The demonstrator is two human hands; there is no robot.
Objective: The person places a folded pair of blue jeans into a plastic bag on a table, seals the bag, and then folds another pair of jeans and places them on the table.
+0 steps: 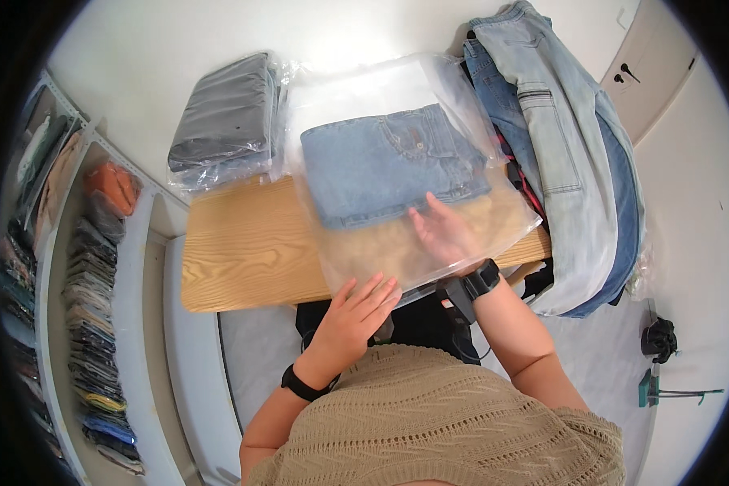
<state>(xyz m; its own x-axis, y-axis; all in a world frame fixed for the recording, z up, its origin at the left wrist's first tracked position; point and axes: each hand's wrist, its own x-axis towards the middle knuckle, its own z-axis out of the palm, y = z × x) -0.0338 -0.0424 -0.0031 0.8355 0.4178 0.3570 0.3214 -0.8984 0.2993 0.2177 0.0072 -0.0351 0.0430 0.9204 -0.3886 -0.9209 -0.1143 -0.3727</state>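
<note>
Folded light-blue jeans (373, 166) lie inside a large translucent plastic bag (364, 251) on a wooden table. My right hand (445, 232) is at the near edge of the jeans, its fingers apart and palm partly turned up. It looks slightly hazy, as if under the bag's film, but I cannot tell for sure. Over the bag's near left corner, my left hand (355, 317) rests with its fingers stretched out, holding nothing. A black band is on my left wrist, and a black device is strapped to my right.
Bagged dark grey garments (225, 109) are stacked at the table's far left. Several loose jeans (547, 138) hang over its right side. The wooden tabletop (243, 251) shows left of the bag. Shelves (97, 316) of folded clothes stand along the left wall.
</note>
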